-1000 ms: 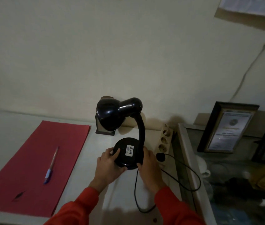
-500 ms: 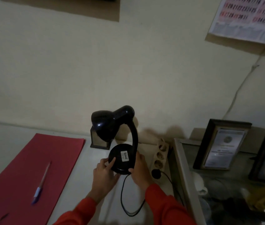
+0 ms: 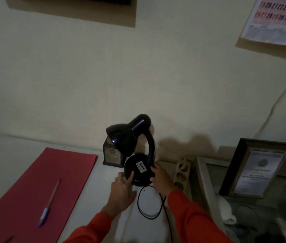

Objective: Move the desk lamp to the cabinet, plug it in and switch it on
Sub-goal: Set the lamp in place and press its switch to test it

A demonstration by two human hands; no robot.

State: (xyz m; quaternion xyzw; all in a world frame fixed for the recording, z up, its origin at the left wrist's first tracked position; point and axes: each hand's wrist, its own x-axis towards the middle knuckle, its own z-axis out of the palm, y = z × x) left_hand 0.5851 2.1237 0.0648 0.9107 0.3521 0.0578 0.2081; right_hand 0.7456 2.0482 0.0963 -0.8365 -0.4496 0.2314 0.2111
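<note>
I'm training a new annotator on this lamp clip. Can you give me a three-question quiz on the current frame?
1. True or false: the desk lamp is lit.
2. Which hand touches the lamp's base near the neck: A) left hand B) right hand?
3. Fill in: the pen lies on the red ____.

Key:
1. False; the shade is dark.
2. B; the left hand's fingers reach the base's front rim.
3. Folder.

— What am I seeing, counted?
— I'm seeing one lamp [image 3: 131, 142], one cord [image 3: 149, 207], two hands: left [image 3: 123, 192], right [image 3: 161, 179].
— And I'm counting one pen [image 3: 48, 205], one folder [image 3: 33, 195], one strip [image 3: 181, 174], one calendar [image 3: 275, 20].
— Frames?
— I'm counting two: small [image 3: 111, 156], large [image 3: 254, 170].
</note>
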